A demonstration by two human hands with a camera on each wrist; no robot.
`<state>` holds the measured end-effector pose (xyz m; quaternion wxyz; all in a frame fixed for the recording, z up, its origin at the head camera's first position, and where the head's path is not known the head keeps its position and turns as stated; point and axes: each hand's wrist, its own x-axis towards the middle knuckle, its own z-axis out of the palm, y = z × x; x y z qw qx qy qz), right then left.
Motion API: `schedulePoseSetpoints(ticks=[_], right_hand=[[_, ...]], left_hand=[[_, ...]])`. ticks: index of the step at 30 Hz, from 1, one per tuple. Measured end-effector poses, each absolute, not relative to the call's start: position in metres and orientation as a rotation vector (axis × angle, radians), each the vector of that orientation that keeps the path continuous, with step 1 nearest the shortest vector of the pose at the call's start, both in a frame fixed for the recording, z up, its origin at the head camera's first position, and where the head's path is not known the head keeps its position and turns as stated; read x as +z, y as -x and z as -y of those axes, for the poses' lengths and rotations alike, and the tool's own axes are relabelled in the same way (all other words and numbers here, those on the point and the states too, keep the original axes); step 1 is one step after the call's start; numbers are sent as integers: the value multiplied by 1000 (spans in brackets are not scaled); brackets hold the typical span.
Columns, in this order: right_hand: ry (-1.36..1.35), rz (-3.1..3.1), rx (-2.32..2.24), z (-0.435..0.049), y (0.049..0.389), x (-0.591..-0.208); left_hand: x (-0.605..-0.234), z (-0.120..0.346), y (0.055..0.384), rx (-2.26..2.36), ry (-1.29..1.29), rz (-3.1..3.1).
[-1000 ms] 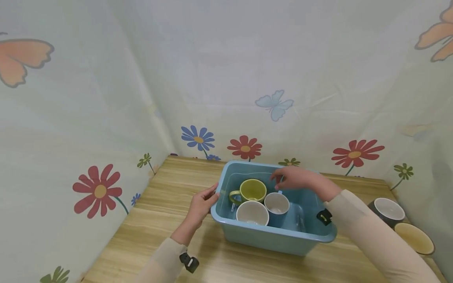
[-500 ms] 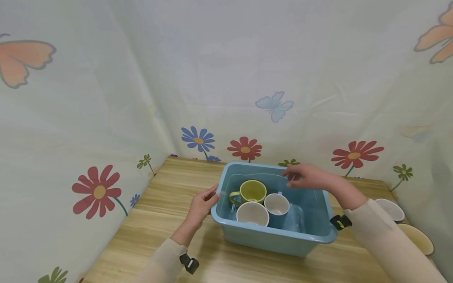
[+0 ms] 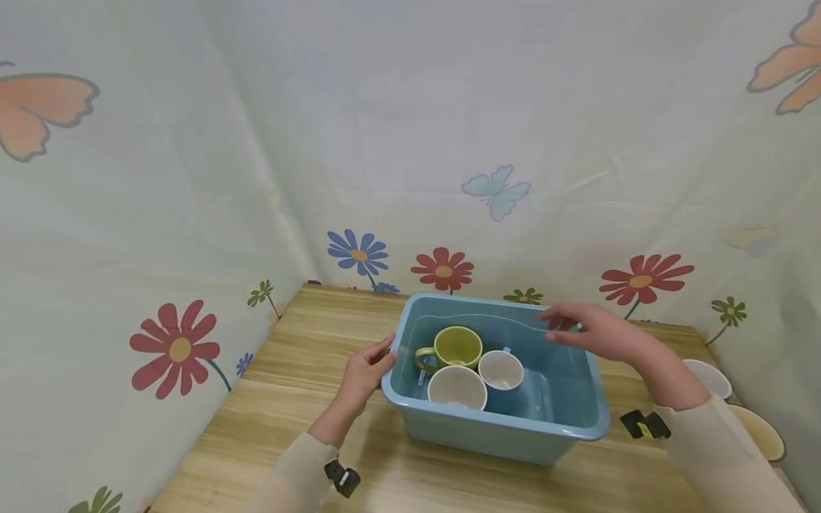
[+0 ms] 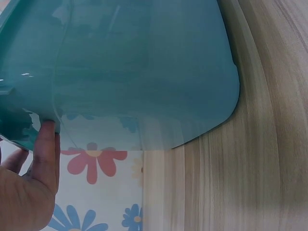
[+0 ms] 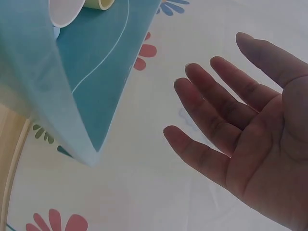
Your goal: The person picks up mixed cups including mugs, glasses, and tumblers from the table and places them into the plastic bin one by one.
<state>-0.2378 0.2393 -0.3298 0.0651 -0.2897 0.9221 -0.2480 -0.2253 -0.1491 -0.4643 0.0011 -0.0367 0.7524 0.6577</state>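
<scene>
The blue tub (image 3: pixel 474 438) lies lengthwise left to right, left hand (image 3: pixel 360 372) gripping its left end, right hand (image 3: pixel 603 333), fingers spread, near its far right corner.

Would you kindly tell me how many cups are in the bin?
3: the green cup at back left, a white cup in front of it, and a smaller cup to their right. The bin's near wall could hide something low.

A flowered backdrop (image 3: pixel 385 128) (fabric, perhaps) rises behind the wood-grained table (image 3: pixel 340 317).
</scene>
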Motion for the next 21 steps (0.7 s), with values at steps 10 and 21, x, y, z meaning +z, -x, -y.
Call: schedulePoseSetpoints(ticks=[10,21], right_hand=[[761,-2867,-867,-263,216,-340],[577,-3033,-920,-299,193,-355]], left_hand=[[-461,148,222,2024,123,-2391],[-462,147,223,2020,150,-2397]])
